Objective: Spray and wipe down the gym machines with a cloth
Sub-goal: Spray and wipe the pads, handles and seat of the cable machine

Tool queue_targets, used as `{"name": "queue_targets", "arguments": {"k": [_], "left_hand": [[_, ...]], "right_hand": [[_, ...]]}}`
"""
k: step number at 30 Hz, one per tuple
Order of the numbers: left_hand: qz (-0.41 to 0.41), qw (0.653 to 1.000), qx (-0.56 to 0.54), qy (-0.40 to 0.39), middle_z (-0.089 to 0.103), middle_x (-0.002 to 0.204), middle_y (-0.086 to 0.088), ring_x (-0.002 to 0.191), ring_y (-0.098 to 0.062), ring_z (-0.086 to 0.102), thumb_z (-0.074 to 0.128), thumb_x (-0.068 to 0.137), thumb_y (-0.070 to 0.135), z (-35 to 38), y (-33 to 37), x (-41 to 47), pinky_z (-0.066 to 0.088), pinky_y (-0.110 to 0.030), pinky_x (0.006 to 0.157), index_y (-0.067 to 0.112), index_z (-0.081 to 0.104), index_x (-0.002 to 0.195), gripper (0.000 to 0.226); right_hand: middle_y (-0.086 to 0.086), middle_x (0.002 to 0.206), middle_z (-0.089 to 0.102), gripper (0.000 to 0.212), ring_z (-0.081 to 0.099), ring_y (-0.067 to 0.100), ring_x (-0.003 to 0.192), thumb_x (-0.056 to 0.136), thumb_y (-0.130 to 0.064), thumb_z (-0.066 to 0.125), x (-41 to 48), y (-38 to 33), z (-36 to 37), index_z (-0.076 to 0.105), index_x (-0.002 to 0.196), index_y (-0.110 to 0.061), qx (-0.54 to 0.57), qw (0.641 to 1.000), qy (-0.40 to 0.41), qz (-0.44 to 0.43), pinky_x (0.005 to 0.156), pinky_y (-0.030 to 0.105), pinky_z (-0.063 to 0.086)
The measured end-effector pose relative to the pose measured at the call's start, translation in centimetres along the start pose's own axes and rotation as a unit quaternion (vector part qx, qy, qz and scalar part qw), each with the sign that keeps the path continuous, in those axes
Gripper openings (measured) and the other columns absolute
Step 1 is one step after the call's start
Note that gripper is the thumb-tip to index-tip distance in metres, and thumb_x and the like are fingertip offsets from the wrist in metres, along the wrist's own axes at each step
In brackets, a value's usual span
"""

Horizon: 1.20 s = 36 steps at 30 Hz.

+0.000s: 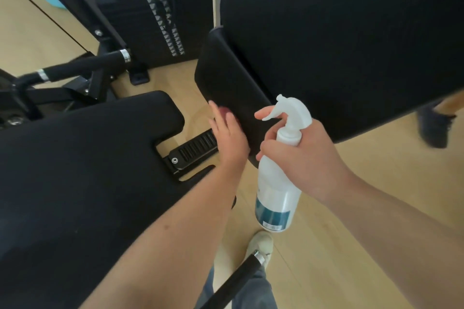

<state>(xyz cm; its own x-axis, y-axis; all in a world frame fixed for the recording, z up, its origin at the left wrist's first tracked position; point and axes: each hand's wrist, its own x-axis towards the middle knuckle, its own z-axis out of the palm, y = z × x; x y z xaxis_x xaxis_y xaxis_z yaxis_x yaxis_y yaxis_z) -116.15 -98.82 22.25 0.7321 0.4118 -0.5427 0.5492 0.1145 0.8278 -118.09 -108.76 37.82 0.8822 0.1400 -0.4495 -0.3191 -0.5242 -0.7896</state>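
My left hand (229, 137) lies flat against the lower edge of a small black pad (227, 83), pressing a dark red cloth (224, 111) of which only a sliver shows above my fingers. My right hand (305, 158) grips the neck of a white spray bottle (277, 190) with a blue label, forefinger on the trigger, nozzle pointing left toward the pad. The bottle hangs upright just right of the pad. A wide black seat cushion (88, 158) fills the lower left. A large black back pad (339, 32) fills the upper right.
A black weight stack (160, 15) stands behind the seat. Padded handles (82, 68) with chrome rings stick out at the left, and another bar (241, 273) crosses near my shoe (259, 243). Another person's foot (435, 128) stands on the wood floor at the right.
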Motion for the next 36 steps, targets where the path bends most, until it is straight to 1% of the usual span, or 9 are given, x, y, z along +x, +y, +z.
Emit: {"name": "queue_targets", "arguments": {"k": [3,5,10,16,19,24,30,33,36], "left_hand": [[-0.159,0.984,-0.074,-0.027,0.021,0.168,0.003,0.152,-0.033,0.028,0.047,0.084,0.069,0.4,-4.4,-2.5,0.032,-0.058,0.118,0.072,0.007,0.146,0.074],[-0.152,0.983,-0.087,-0.052,0.031,0.165,0.000,0.148,-0.034,0.036,0.048,0.075,0.071,0.6,-5.3,-2.1,0.036,-0.063,0.114,0.080,0.016,0.137,0.071],[-0.040,0.996,-0.046,0.063,0.042,0.157,0.007,0.143,-0.021,0.044,0.038,0.103,0.013,-0.1,1.4,2.7,0.040,-0.051,0.117,0.046,0.019,0.159,0.068],[-0.172,0.979,-0.067,0.083,0.038,0.149,-0.001,0.125,-0.030,0.050,0.042,0.100,0.038,0.0,0.4,1.7,0.052,-0.045,0.093,0.038,0.030,0.153,0.054],[-0.235,0.967,-0.084,0.057,0.042,0.142,-0.003,0.118,-0.028,0.051,0.045,0.088,0.037,0.6,-1.3,-0.6,0.053,-0.044,0.089,0.041,0.031,0.152,0.066],[-0.040,0.997,-0.010,0.059,0.024,0.147,0.006,0.139,-0.020,0.036,0.040,0.105,0.012,0.2,1.6,0.4,0.035,-0.040,0.118,0.034,0.030,0.160,0.060],[0.048,0.995,0.080,0.031,0.023,0.154,-0.001,0.142,-0.021,0.033,0.040,0.104,0.010,0.4,1.1,0.4,0.029,-0.038,0.122,0.026,0.018,0.163,0.065],[0.069,0.993,0.074,-0.058,0.044,0.148,-0.006,0.136,-0.025,0.048,0.047,0.102,0.049,-0.2,-2.1,-3.7,0.041,-0.038,0.116,0.023,0.032,0.154,0.060],[0.109,0.981,0.158,-0.030,0.056,0.114,-0.005,0.103,-0.021,0.061,0.043,0.093,0.073,-0.9,-2.0,-2.6,0.053,-0.035,0.101,0.029,0.044,0.131,0.058]], "right_hand": [[0.002,0.078,0.070,0.045,0.074,0.017,0.082,0.084,-0.008,0.069,0.0,0.0,0.0,0.064,0.112,-0.043,0.004,1.000,-0.001,-0.005,0.083,0.047,0.061],[0.001,0.080,0.070,0.045,0.074,0.018,0.083,0.084,-0.009,0.069,0.2,0.3,-0.2,0.064,0.112,-0.044,0.002,1.000,-0.008,0.001,0.083,0.047,0.062],[-0.001,0.081,0.069,0.043,0.072,0.018,0.084,0.087,-0.012,0.069,0.2,1.0,-0.6,0.061,0.111,-0.046,-0.005,1.000,0.009,-0.009,0.080,0.040,0.062],[-0.004,0.082,0.070,0.043,0.071,0.012,0.086,0.087,-0.011,0.070,-0.1,1.3,-0.5,0.061,0.115,-0.044,0.019,1.000,0.011,-0.006,0.074,0.027,0.057],[0.000,0.079,0.070,0.044,0.073,0.017,0.083,0.086,-0.006,0.068,-0.2,1.4,-0.6,0.063,0.115,-0.040,0.036,0.999,0.002,-0.011,0.079,0.040,0.062],[0.001,0.080,0.069,0.043,0.072,0.020,0.083,0.087,-0.009,0.068,-0.4,1.9,-1.2,0.062,0.116,-0.041,0.018,0.999,0.004,-0.030,0.080,0.042,0.062],[-0.002,0.079,0.069,0.043,0.073,0.018,0.084,0.088,-0.010,0.069,-0.6,2.2,-1.5,0.062,0.117,-0.041,0.019,0.999,0.010,-0.035,0.082,0.040,0.062],[-0.001,0.078,0.069,0.044,0.073,0.018,0.083,0.087,-0.006,0.068,-0.4,1.8,-1.2,0.063,0.115,-0.040,0.033,0.999,0.006,-0.028,0.082,0.043,0.062],[0.000,0.079,0.069,0.046,0.074,0.018,0.083,0.087,-0.005,0.068,-0.1,1.5,-0.7,0.063,0.114,-0.041,0.034,0.999,-0.004,-0.029,0.081,0.042,0.063]]}}
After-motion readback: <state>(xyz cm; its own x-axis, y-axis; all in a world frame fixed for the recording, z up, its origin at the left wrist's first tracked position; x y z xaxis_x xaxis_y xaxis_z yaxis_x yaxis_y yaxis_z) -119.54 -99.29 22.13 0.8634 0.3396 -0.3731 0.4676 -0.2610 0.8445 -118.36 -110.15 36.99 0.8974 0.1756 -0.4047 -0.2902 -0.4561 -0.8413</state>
